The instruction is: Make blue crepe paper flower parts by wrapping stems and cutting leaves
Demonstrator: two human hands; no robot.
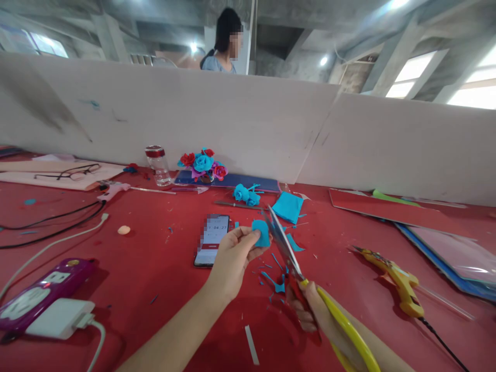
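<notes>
My left hand (234, 256) pinches a small blue piece of foam (262, 232) between thumb and fingers, held above the red table (163, 289). My right hand (306, 305) grips yellow-handled scissors (289, 256), whose blades point up and left and touch the right edge of the blue piece. Blue offcuts (277, 281) lie scattered on the table beneath the blades. A phone (212, 239) with a lit screen lies just left of my left hand.
A blue foam square (288, 206), two blue foam roses (247, 195), a bouquet of red and blue roses (202, 164) and a jar (158, 165) stand near the white partition (248, 124). A yellow glue gun (399, 281) lies right; power strip (42, 292), charger and cables lie left. A person stands beyond the partition.
</notes>
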